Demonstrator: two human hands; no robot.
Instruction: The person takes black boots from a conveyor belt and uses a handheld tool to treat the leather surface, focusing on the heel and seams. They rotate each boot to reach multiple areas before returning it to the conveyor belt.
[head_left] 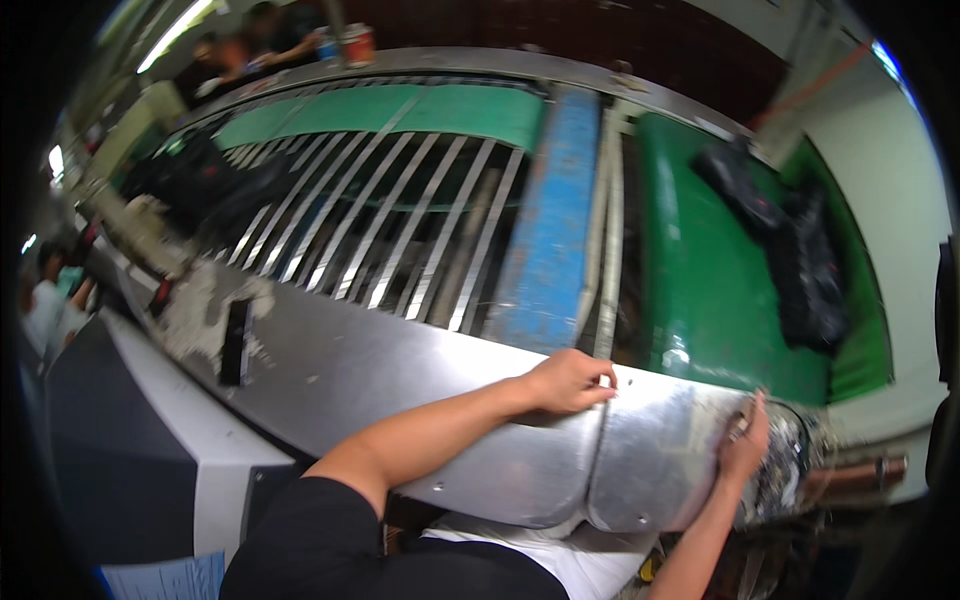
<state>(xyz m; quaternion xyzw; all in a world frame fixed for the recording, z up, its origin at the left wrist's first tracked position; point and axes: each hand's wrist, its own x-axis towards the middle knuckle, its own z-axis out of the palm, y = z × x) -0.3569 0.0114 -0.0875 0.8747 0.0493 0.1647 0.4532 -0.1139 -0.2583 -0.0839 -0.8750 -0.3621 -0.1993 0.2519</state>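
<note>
Left hand [568,382] lies knuckles-up on the upper edge of a curved steel guard panel [400,400], fingers loosely curled over that edge and closed on nothing loose. Right hand [745,445] sits further along the same panel near its rounded end, fingers bent against the metal; whether it pinches anything there cannot be told, since the spot is blurred and glary.

The panel is dull, brushed sheet metal, scuffed and smeared, with a vertical seam just below the left hand where two sections meet and a few small rivets or screws along its lower rim. Its long axis runs from the upper left of the view down to the lower right, across the person's front, and its far right end curls round into a shiny cap.

Beyond the panel, a bed of slanted metal slats [400,220] fans away from the person. A worn blue beam [550,230] runs beside them, pointing away. Right of that, a green conveyor belt [710,290] carries a dark bundle [790,250]. A small black object [235,342] lies on the panel's left stretch.
</note>
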